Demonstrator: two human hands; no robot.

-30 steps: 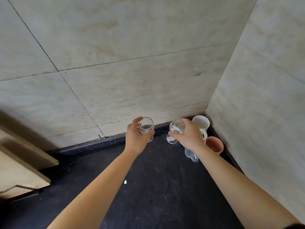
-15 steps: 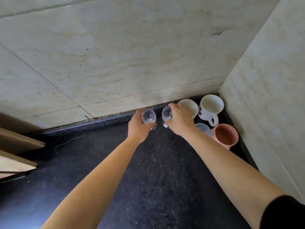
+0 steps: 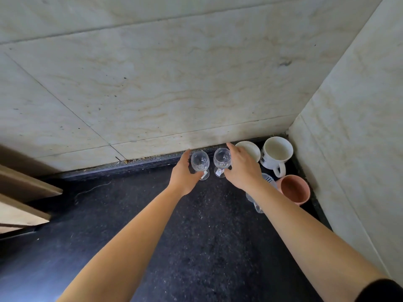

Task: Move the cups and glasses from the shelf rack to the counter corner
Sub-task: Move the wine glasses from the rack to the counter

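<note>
Both hands are loosening since the earlier frame: left hand [image 3: 184, 175] and right hand [image 3: 241, 168] are spreading open beside two stemmed glasses [image 3: 200, 163] [image 3: 222, 159]. These are standing upright on the dark counter [image 3: 196, 236], near the white mug [image 3: 275, 154].

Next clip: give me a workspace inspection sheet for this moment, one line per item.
Surface: dark speckled counter, a thin pale scratch or thread at left.
Job's things: two stemmed glasses, left glass and right glass, upright side by side by the back wall; white cup, printed mug, pink cup and a clear glass, partly hidden by the right arm, in the corner.
Clutter: nothing seen.
Hands: left hand and right hand open beside the glasses; contact unclear.
Cables: nothing seen.
Surroundings: marble-tiled walls; wooden boards at left.
</note>
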